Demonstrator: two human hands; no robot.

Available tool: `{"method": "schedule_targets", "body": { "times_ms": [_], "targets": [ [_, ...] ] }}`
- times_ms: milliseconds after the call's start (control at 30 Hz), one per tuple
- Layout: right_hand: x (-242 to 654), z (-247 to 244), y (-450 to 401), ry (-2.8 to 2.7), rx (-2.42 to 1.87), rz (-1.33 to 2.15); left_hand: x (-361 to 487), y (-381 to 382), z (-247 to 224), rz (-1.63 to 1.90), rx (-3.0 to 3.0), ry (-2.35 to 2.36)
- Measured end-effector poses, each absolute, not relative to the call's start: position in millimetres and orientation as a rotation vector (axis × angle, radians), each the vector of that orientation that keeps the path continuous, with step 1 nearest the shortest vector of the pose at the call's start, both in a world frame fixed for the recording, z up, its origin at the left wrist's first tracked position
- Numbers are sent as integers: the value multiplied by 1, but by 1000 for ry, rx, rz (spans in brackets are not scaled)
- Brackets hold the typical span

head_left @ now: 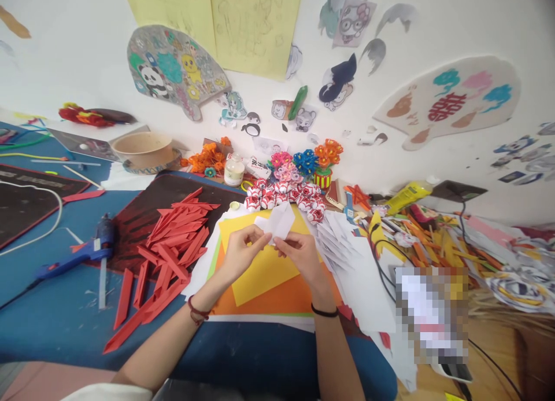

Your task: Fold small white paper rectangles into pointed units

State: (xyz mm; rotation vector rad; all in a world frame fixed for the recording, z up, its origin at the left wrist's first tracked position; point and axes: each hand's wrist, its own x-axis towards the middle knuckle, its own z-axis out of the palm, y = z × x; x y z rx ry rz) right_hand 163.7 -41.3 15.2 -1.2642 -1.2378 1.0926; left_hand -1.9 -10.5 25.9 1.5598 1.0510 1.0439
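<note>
A folded white paper piece point(281, 219) is held up over a stack of coloured sheets, with a yellow sheet point(255, 273) on top and an orange one point(277, 300) below. My left hand point(245, 247) pinches the paper's lower left side between thumb and fingers. On its lower right side, my right hand point(301, 253) grips it the same way. Just behind the paper sit several red-and-white folded paper flowers point(281, 195). Folded white pieces point(336, 239) lie fanned out right of my right hand.
Many folded red strips point(173, 245) lie left of the stack. A blue glue gun point(87, 253) rests farther left. Behind stand a glass jar point(234, 170), a beige bowl point(143, 149) and bright flowers point(306, 161). A yellow bottle point(410, 195) and paper scraps lie at the right.
</note>
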Motion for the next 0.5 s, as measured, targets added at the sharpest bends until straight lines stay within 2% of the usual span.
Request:
{"method": "schedule_targets", "body": {
  "times_ms": [500],
  "targets": [
    [162,15,-43,-1162,-1245,1096,-2,-12,33,1015,1547,1069]
  ]
}}
